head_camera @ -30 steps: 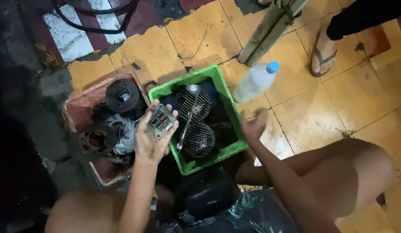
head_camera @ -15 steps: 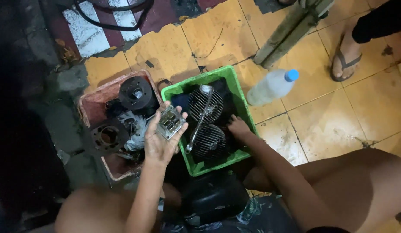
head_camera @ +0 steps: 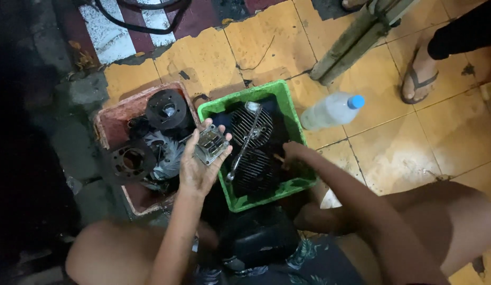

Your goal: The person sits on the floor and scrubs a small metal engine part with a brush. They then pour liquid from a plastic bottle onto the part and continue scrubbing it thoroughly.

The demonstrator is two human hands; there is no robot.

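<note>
Reaching further since a moment ago, the right hand (head_camera: 295, 154) now sits inside the green tray (head_camera: 285, 105), fingers down among the finned black parts (head_camera: 250, 126) (whether they pinch anything cannot be told). A wrench (head_camera: 244, 142) lies across those parts. The left hand (head_camera: 199, 168) is palm up, fingers curled loosely around a small metal block (head_camera: 211, 144), just above the red tray (head_camera: 110, 119). A bottle (head_camera: 330, 110) lies beside the green tray.

two trays (head_camera: 287, 113), one bottle (head_camera: 330, 110), one wrench (head_camera: 245, 141)
</note>
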